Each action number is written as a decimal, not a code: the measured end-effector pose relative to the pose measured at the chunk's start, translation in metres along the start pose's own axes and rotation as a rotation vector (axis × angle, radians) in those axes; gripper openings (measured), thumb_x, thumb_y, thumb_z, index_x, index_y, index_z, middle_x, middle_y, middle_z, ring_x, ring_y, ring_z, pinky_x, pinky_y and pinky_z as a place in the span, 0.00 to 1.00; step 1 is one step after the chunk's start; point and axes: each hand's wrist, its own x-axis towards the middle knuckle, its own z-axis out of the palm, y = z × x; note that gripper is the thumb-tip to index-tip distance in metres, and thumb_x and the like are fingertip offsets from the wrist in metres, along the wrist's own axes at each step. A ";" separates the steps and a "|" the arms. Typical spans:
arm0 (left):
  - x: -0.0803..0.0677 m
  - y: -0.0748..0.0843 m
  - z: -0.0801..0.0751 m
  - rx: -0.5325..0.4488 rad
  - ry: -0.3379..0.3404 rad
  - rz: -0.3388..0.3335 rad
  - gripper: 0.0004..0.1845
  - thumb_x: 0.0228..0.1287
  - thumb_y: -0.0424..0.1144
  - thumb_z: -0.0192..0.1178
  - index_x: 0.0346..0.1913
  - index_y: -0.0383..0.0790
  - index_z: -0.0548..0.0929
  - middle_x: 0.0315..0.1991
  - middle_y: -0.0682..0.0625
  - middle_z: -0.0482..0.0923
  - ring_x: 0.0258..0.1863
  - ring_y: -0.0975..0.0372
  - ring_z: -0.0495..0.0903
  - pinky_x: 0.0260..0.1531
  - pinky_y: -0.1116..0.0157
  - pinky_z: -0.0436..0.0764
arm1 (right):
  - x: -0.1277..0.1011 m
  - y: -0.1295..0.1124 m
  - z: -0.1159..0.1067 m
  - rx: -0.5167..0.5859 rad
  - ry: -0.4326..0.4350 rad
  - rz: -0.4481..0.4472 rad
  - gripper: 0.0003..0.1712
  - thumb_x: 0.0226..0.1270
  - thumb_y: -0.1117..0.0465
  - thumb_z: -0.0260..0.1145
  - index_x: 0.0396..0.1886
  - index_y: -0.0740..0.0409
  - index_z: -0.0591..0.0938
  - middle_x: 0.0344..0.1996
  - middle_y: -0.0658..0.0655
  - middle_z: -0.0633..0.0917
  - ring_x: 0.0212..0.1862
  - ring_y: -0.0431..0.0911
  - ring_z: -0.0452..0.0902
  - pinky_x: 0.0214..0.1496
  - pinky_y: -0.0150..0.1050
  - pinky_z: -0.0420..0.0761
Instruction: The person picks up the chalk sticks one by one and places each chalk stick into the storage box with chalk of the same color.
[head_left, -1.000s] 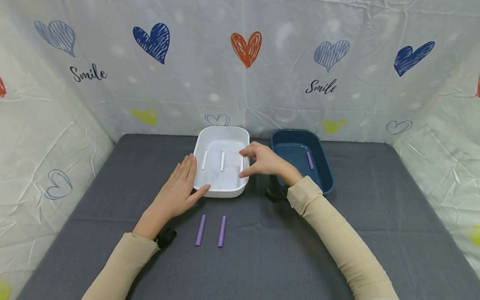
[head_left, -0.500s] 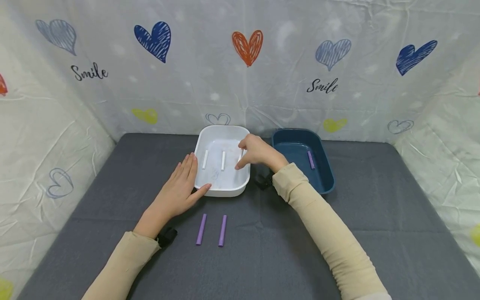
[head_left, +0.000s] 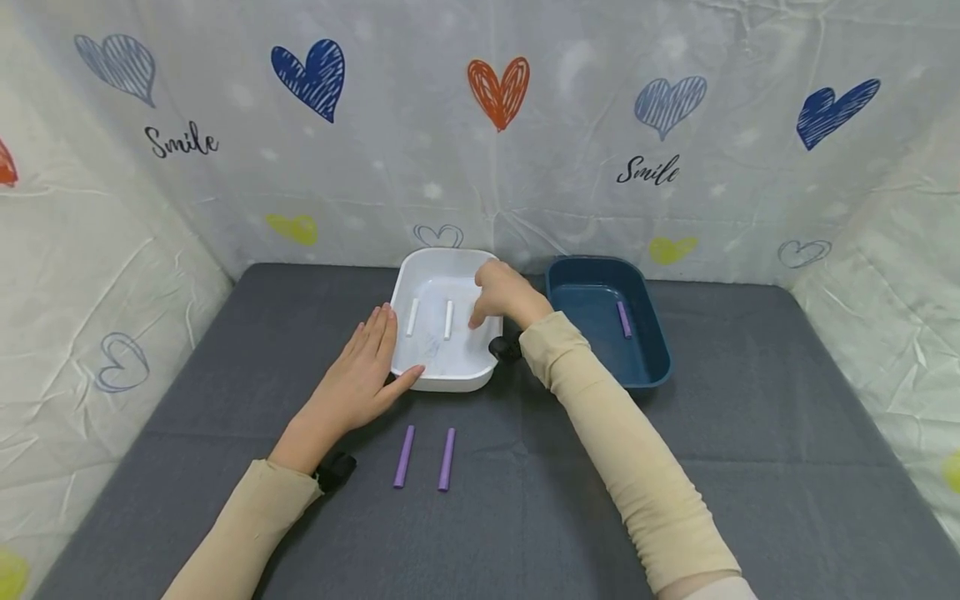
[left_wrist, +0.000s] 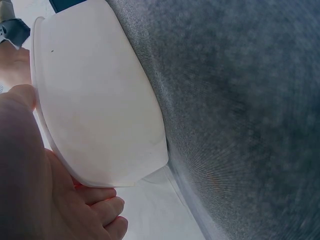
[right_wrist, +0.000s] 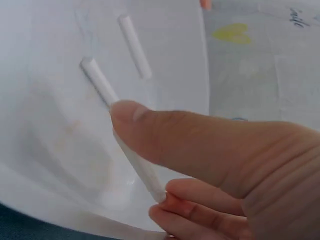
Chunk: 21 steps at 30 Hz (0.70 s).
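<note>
In the head view my left hand [head_left: 352, 379] rests with straight fingers along the left rim of a white tray [head_left: 450, 382], its thumb at the front rim. The left wrist view shows the white tray's outer wall [left_wrist: 100, 95] beside that hand. My right hand [head_left: 506, 293] reaches over the tray's right side. In the right wrist view its thumb and fingertips pinch a white chalk stick [right_wrist: 140, 170] lengthwise, close over the tray floor; the hand hides this stick in the head view. Two more white chalk sticks, a left one [head_left: 412, 317] and a middle one [head_left: 448, 320], lie in the tray.
A dark blue tray [head_left: 592, 367] stands to the right, with a purple chalk stick [head_left: 624, 320] inside. Two purple chalk sticks, one left [head_left: 403, 457] and one right [head_left: 446, 459], lie on the grey cloth [head_left: 525, 517] in front. A printed curtain [head_left: 570, 125] hangs behind.
My right hand has shifted left and slightly away from me, turning so that its back now covers the third white stick in the head view. The left hand stays on the tray rim.
</note>
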 end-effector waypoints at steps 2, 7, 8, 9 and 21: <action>0.001 0.000 0.000 0.000 -0.001 0.000 0.50 0.76 0.62 0.44 0.77 0.26 0.36 0.78 0.32 0.33 0.78 0.45 0.35 0.74 0.46 0.44 | 0.003 0.000 0.002 -0.026 0.020 0.018 0.41 0.47 0.59 0.82 0.62 0.65 0.77 0.58 0.59 0.76 0.54 0.51 0.73 0.55 0.45 0.78; 0.001 0.000 -0.001 0.005 0.002 0.003 0.50 0.76 0.62 0.44 0.77 0.25 0.36 0.78 0.32 0.34 0.78 0.45 0.36 0.74 0.46 0.44 | 0.007 0.001 0.010 -0.099 0.037 0.027 0.33 0.46 0.61 0.82 0.54 0.62 0.80 0.52 0.57 0.76 0.46 0.50 0.75 0.45 0.46 0.80; 0.001 0.000 0.000 0.006 0.004 0.005 0.50 0.76 0.62 0.44 0.76 0.25 0.36 0.78 0.32 0.34 0.78 0.45 0.36 0.74 0.46 0.44 | 0.007 0.001 0.011 -0.107 0.040 0.029 0.32 0.45 0.61 0.83 0.52 0.62 0.81 0.51 0.57 0.77 0.45 0.50 0.75 0.44 0.45 0.80; 0.001 0.001 -0.001 0.006 0.007 0.006 0.50 0.76 0.62 0.44 0.76 0.25 0.37 0.78 0.32 0.34 0.78 0.45 0.36 0.74 0.46 0.45 | 0.008 0.001 0.012 -0.113 0.043 0.031 0.31 0.45 0.62 0.83 0.51 0.62 0.82 0.50 0.57 0.77 0.43 0.50 0.76 0.42 0.45 0.80; 0.002 0.000 0.000 -0.001 0.014 0.011 0.49 0.76 0.61 0.46 0.76 0.24 0.38 0.78 0.31 0.34 0.78 0.45 0.37 0.74 0.47 0.44 | 0.011 -0.002 0.025 -0.305 -0.001 0.028 0.28 0.48 0.65 0.79 0.52 0.58 0.82 0.50 0.57 0.75 0.47 0.49 0.74 0.44 0.47 0.81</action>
